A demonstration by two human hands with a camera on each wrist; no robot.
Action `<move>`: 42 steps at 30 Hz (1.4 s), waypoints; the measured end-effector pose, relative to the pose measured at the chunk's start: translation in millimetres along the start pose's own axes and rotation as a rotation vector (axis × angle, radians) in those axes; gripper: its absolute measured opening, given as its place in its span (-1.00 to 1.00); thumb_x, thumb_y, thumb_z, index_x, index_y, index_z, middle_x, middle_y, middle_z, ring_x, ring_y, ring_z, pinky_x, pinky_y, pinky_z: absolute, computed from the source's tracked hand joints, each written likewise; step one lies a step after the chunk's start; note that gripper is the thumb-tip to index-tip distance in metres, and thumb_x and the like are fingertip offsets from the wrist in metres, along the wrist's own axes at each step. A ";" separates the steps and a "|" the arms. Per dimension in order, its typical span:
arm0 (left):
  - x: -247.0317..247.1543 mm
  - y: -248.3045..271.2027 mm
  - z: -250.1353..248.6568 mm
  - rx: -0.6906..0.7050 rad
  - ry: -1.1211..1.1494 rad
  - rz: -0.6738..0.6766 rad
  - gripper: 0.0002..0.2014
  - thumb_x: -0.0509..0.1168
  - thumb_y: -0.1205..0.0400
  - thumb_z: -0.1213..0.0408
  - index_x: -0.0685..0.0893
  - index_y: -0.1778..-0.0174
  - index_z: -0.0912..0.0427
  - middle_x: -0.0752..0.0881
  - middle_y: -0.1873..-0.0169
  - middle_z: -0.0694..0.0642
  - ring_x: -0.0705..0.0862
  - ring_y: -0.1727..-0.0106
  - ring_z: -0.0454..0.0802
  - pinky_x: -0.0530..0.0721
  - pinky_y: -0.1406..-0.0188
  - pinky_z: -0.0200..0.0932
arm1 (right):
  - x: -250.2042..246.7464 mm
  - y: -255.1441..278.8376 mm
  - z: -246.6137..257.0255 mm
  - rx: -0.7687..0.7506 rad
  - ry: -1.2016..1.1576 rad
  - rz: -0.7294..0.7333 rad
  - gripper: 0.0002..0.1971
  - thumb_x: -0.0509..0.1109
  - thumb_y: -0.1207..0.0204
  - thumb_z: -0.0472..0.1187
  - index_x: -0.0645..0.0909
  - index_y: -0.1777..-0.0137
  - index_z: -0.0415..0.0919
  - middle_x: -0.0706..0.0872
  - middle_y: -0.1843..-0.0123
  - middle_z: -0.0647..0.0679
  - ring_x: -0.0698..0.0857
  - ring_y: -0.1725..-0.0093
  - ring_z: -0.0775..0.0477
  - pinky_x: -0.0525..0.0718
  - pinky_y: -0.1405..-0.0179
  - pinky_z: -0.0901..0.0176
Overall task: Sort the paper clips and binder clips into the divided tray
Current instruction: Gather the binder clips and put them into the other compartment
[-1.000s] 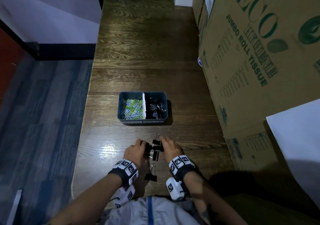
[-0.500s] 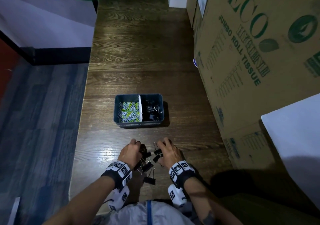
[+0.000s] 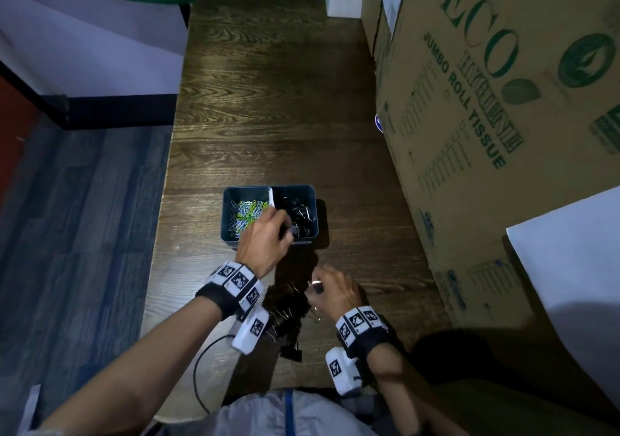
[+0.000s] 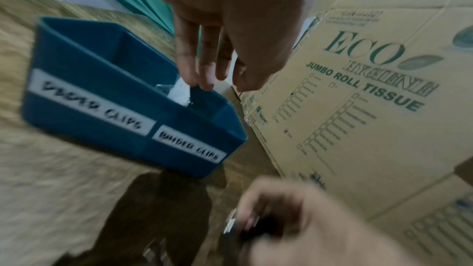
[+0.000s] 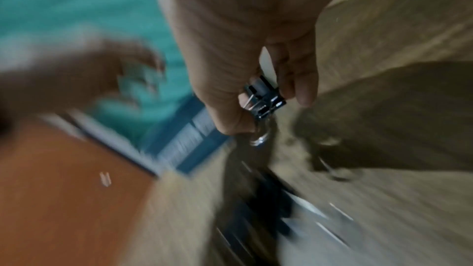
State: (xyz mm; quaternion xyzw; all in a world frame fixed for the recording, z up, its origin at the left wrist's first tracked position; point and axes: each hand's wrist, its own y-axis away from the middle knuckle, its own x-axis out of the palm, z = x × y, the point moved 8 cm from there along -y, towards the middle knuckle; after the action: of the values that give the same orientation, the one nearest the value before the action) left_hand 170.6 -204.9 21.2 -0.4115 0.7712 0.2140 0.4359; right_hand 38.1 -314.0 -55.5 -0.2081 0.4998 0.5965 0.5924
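Note:
The blue divided tray (image 3: 292, 186) sits mid-table, labelled for paper clips and binder clips on its front wall (image 4: 76, 54). Coloured paper clips (image 3: 248, 212) fill its left half and black binder clips (image 3: 302, 211) its right. My left hand (image 3: 285, 226) hovers over the divider and right half, fingers (image 4: 204, 72) hanging straight with nothing between them. A pile of black binder clips (image 3: 285, 308) lies on the table near me. Beside it my right hand (image 3: 315, 288) pinches one black binder clip (image 5: 263, 98) between thumb and fingers, just above the wood.
Large cardboard boxes (image 3: 486, 117) wall off the table's right side, with a white sheet (image 3: 570, 268) stuck on the nearest. The table's left edge (image 3: 164, 217) drops to a grey floor. A single binder clip (image 3: 292, 351) and a black cable (image 3: 201, 368) lie near my body.
My left hand has left the pile and moved forward over the tray, its fingers now straightened. The right hand stays by the pile, still pinching a binder clip.

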 end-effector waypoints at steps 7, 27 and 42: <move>67.4 79.4 56.9 -0.147 -0.128 0.396 -0.81 0.27 -0.55 0.07 0.52 -0.04 -0.02 0.62 0.01 0.00 0.68 0.03 0.10 0.57 0.20 -0.09 | -93.9 -37.1 37.9 -0.095 -0.269 -0.338 -0.77 0.54 -0.41 -0.24 0.64 -0.04 -0.09 0.66 0.00 0.04 0.65 0.14 0.03 0.57 0.25 0.25; 122.7 137.6 55.4 0.029 -0.313 0.667 -0.23 0.33 -0.57 0.05 0.06 -0.63 -0.10 0.24 -0.42 0.12 0.37 -0.35 0.12 0.71 0.02 0.09 | 49.4 19.5 35.7 -0.288 0.178 0.221 -0.39 0.41 -0.44 -0.45 0.52 -0.49 -0.06 0.43 -0.51 -0.15 0.45 -0.41 -0.28 0.59 -0.28 -0.19; 98.8 118.7 56.7 -0.120 -0.106 0.540 -0.77 0.29 -0.59 0.21 0.64 -0.14 0.14 0.54 -0.13 0.10 0.66 -0.01 0.17 0.57 -0.02 -0.05 | 28.8 10.2 -7.9 0.033 0.017 -0.002 -0.75 0.38 -0.49 -0.32 0.62 -0.11 -0.02 0.57 -0.15 -0.01 0.60 -0.10 -0.06 0.58 -0.02 0.12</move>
State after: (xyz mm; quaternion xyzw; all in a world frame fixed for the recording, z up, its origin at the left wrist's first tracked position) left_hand 73.4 -142.5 -96.0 -0.2043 0.8152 0.3887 0.3776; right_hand 19.9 -304.2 -79.4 -0.2040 0.5142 0.5858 0.5923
